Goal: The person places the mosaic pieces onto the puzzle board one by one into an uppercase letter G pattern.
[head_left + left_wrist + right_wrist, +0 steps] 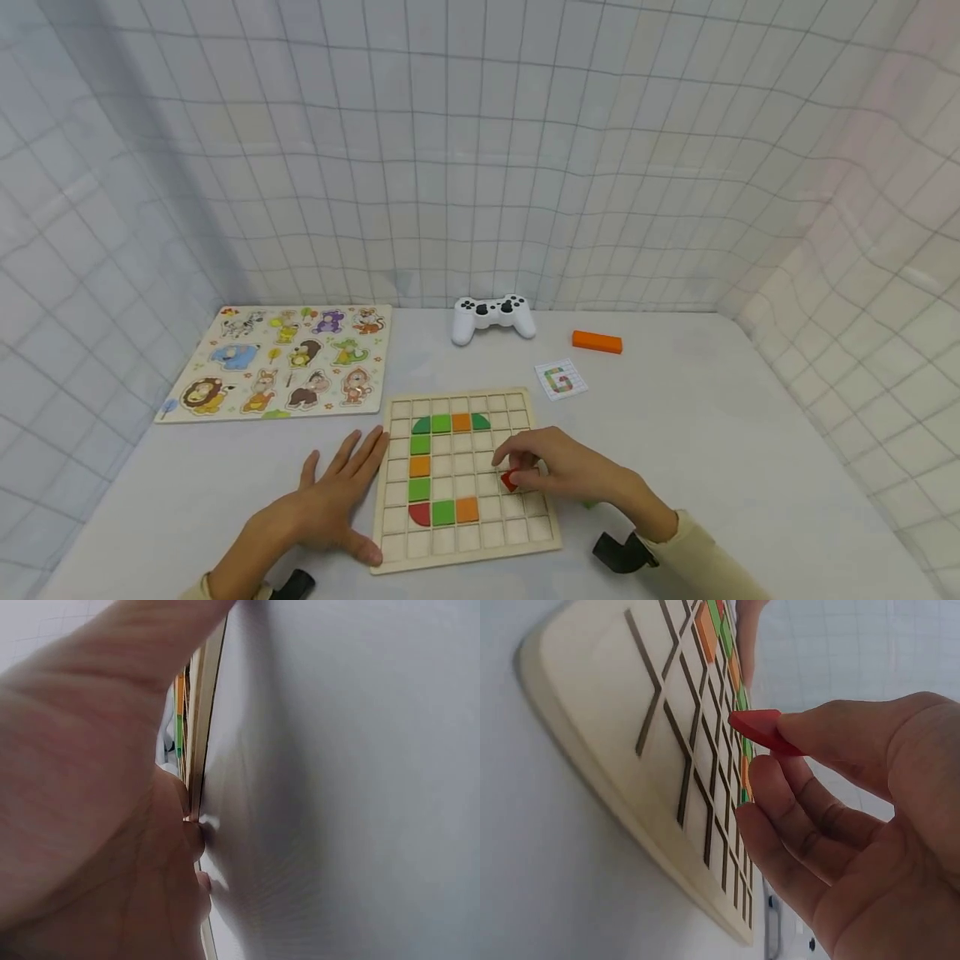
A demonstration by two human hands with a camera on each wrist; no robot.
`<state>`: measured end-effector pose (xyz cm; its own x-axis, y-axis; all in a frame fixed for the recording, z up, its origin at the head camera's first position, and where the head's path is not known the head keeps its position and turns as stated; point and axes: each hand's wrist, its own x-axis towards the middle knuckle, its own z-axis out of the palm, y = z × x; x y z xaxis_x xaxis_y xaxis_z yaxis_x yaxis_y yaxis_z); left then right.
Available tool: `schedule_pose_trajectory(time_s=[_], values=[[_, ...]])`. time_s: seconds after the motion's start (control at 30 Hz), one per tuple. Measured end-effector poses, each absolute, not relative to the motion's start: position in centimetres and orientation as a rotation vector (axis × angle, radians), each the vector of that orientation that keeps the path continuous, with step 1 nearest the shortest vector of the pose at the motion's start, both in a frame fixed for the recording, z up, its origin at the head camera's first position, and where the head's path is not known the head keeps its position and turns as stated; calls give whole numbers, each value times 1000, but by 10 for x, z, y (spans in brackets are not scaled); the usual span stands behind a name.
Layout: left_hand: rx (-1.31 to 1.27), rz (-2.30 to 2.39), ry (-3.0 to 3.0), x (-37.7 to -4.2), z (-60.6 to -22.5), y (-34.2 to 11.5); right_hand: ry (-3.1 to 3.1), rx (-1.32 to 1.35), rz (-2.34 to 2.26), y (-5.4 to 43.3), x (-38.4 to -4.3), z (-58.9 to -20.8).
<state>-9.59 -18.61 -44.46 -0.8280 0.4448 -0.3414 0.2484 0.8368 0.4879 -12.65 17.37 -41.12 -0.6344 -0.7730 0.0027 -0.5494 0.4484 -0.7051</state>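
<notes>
A wooden grid board lies on the table, with green, orange and red tiles set in its squares in a C-like outline. Over the board's right side, my right hand pinches a red tile between thumb and fingers; the right wrist view shows one curved edge on it. My left hand lies spread at the board's left edge, its thumb by the near left corner and fingertips along the side. Partly hidden under the right wrist, a small green piece lies on the table.
Beyond the board lie a pattern card with a coloured G shape, an orange block and a white game controller. An animal puzzle board sits at the back left. Gridded white walls enclose the table's back and sides.
</notes>
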Motion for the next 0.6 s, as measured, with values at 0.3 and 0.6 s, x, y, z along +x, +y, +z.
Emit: schedule_pose_trajectory(time_s=[0.3,0.6], values=[[532,620,2541,-93,-436,-182,2376,-1125,-988,152,-123,-419],[533,596,2565,-93,-440,-185,2408,-1048,-893,141,-116,-422]])
